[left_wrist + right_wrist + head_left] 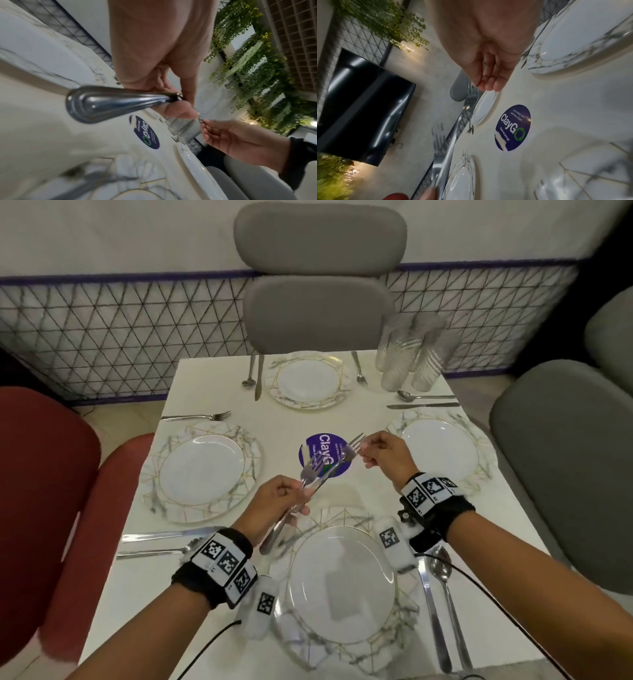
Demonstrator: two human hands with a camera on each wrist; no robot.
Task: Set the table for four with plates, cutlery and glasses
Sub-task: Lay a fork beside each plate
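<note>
An office pantry: a "keep our pantries clean" sticker (513,127), wall screen (363,106), dining chairs (320,282).

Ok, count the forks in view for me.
4. The left fork lies beyond the left plate, and the far fork lies right of the far plate. The left hand grips the held fork. The right hand pinches the pinched fork. The arms may hide more.

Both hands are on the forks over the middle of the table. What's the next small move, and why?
Probably draw the fork pinched at its tines by the right hand clear of the left hand, which grips the two forks' handles. The right plate has a spoon and knife but no fork, and neither does the near plate, so lay it beside the right plate.
</note>
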